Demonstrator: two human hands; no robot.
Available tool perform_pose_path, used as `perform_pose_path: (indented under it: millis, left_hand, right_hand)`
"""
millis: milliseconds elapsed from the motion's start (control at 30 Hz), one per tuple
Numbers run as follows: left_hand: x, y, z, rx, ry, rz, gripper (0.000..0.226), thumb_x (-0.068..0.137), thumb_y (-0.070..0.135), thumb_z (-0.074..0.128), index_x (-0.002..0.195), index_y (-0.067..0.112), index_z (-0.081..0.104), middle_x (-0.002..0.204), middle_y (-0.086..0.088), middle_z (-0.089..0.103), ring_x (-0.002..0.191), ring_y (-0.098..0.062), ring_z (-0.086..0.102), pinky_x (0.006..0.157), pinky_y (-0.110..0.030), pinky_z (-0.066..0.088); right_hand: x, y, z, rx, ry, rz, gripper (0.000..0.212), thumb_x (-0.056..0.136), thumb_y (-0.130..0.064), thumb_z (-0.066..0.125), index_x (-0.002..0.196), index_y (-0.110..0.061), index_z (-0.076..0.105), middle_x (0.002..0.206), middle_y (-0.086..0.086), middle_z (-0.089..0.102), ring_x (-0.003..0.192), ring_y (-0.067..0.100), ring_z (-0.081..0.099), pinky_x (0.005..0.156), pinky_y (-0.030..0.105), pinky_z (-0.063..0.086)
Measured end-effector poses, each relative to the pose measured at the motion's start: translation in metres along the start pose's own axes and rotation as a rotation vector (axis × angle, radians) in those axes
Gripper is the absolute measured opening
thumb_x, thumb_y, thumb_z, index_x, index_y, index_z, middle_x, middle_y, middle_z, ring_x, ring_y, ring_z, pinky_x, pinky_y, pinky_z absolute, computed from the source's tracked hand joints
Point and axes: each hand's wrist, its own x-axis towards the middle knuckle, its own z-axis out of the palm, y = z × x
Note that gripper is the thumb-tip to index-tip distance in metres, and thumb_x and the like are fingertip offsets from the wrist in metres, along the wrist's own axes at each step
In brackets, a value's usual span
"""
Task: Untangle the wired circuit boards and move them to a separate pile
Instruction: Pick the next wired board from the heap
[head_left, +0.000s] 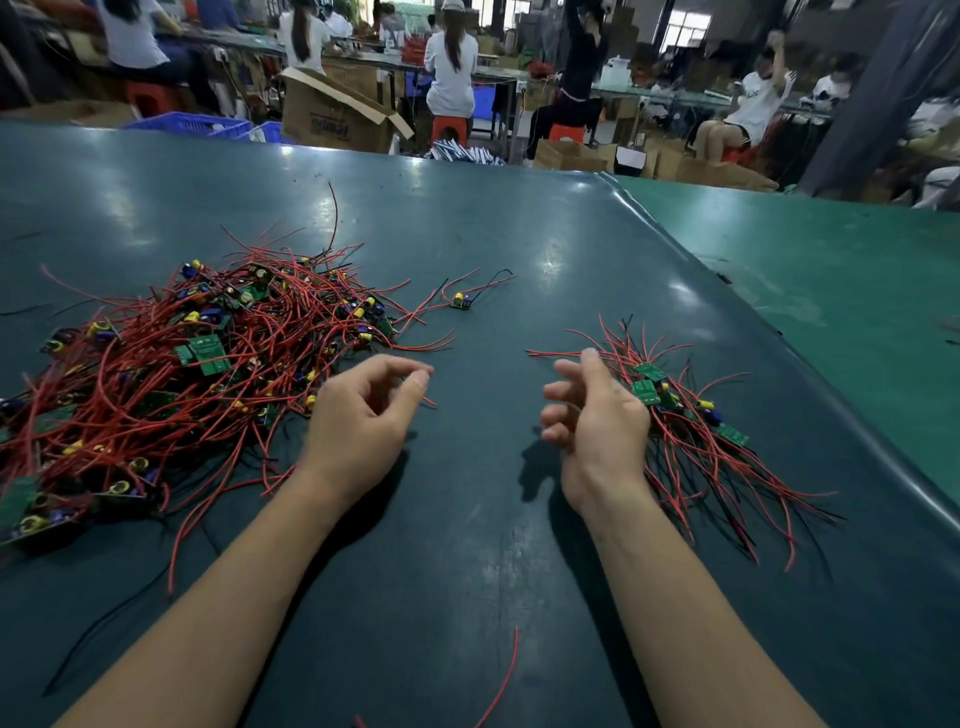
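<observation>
Both hands hold nothing, so the loosely curled left hand (363, 415) should pinch one board at the near right edge of the tangled pile (208, 374) and draw its wires out slowly before the slack-fingered right hand (592, 415) lays it on the sorted pile (696, 431).

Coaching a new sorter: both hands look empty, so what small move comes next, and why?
Probably reach the left hand into the tangled pile for another board: neither it nor the right hand seems to hold anything, and the sorted pile is small.
</observation>
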Motion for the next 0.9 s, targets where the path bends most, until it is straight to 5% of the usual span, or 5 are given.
perform_pose_path:
  millis: [167,267,467,667,900]
  left_hand:
    - [0.001,0.000,-0.022,0.703,0.255,0.243,0.015,0.089,0.024,0.063,0.088,0.013,0.074,0.080,-0.009,0.068,0.081,-0.034,0.056,0.073,-0.040,0.044]
    - [0.010,-0.008,-0.043,0.919,0.425,0.055,0.022,0.086,0.024,0.066,0.103,0.013,0.071,0.103,-0.017,0.062,0.102,-0.040,0.049,0.083,-0.047,0.039]
    - [0.014,-0.017,-0.050,1.131,0.284,-0.138,0.024,0.087,0.027,0.066,0.107,0.017,0.072,0.106,-0.011,0.068,0.110,-0.035,0.042,0.087,-0.045,0.033]
    - [0.014,-0.015,-0.050,0.919,0.447,-0.040,0.012,0.091,0.026,0.066,0.094,0.020,0.077,0.083,-0.008,0.070,0.098,-0.035,0.046,0.082,-0.046,0.031]
    - [0.004,0.002,-0.035,0.614,0.424,0.537,0.013,0.090,0.017,0.069,0.098,0.010,0.077,0.088,-0.010,0.072,0.077,-0.033,0.062,0.072,-0.042,0.049]
  right_hand:
    - [-0.008,0.010,0.000,-0.207,-0.187,-0.067,0.025,0.098,-0.025,0.057,0.082,-0.008,0.065,0.052,-0.001,0.059,0.035,0.012,0.048,0.032,0.018,0.034]
    - [-0.010,0.013,0.001,-0.285,-0.244,-0.108,0.024,0.097,-0.023,0.058,0.083,-0.007,0.066,0.054,-0.001,0.059,0.035,0.013,0.049,0.033,0.019,0.036]
    - [-0.010,0.015,0.001,-0.346,-0.268,-0.115,0.024,0.097,-0.024,0.059,0.082,-0.008,0.068,0.055,0.000,0.060,0.037,0.014,0.049,0.034,0.020,0.036]
    - [-0.010,0.015,0.001,-0.379,-0.286,-0.105,0.023,0.097,-0.023,0.059,0.081,-0.009,0.069,0.057,0.001,0.062,0.038,0.014,0.049,0.034,0.021,0.036]
    - [-0.012,0.016,0.003,-0.424,-0.398,-0.067,0.021,0.096,-0.023,0.060,0.085,-0.008,0.069,0.060,0.001,0.063,0.038,0.014,0.049,0.034,0.021,0.037]
